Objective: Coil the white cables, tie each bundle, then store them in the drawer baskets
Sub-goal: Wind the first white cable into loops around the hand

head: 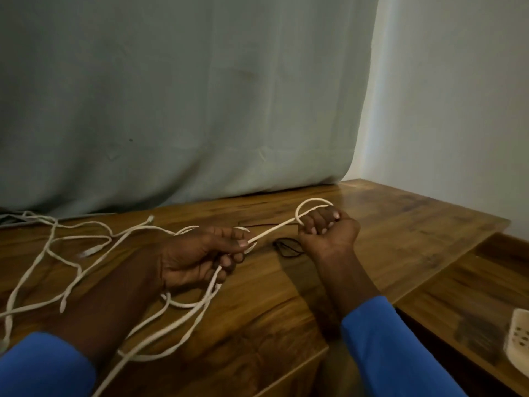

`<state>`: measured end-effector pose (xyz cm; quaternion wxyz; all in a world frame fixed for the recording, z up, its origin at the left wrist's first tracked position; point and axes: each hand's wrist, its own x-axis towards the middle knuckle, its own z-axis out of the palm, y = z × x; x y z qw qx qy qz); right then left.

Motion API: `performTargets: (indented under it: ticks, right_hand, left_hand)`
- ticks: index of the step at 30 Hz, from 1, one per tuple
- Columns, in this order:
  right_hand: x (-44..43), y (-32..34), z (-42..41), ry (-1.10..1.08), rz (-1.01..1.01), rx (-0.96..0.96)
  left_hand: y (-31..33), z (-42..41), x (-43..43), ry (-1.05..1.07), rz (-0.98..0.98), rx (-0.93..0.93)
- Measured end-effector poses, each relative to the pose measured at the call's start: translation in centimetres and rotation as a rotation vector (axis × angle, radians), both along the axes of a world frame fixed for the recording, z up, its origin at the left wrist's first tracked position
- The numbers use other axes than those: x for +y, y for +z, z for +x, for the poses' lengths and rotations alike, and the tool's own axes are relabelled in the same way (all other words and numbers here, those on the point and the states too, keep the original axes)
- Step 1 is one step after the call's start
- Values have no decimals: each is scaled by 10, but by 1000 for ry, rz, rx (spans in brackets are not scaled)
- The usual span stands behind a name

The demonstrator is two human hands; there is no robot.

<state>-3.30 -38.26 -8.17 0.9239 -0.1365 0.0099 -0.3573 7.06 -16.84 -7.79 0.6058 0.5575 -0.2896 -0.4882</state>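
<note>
A long white cable [272, 231] runs taut between my two hands above the wooden table [400, 224]. My left hand [200, 253] pinches it between thumb and fingers, with loose loops hanging below the palm. My right hand [326, 227] is fisted round the cable, and a small loop arches over its knuckles. More white cable [71, 239] lies tangled on the table to the left, with connector ends showing. No drawer basket is clearly seen except a white perforated basket [518, 339] at the right edge.
A thin dark cord [286, 247] lies on the table between and behind my hands. A grey-green cloth [186, 110] hangs along the table's back. A lower wooden surface [458, 296] sits to the right, beside a white wall [458, 110].
</note>
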Motion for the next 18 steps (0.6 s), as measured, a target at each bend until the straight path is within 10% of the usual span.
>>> performTargets:
  ticks: [5, 9, 11, 18]
  right_hand:
    - [-29, 21, 0, -96, -146, 112]
    - [-15, 10, 7, -213, -419, 332]
    - [0, 2, 11, -289, -619, 449]
    - [42, -16, 19, -393, -1368, 541]
  left_hand:
    - [1, 6, 12, 28, 50, -152]
    - [-21, 0, -2, 416, 148, -1317]
    - [-25, -10, -7, 290, 208, -1585]
    - [-22, -28, -9, 126, -94, -1772]
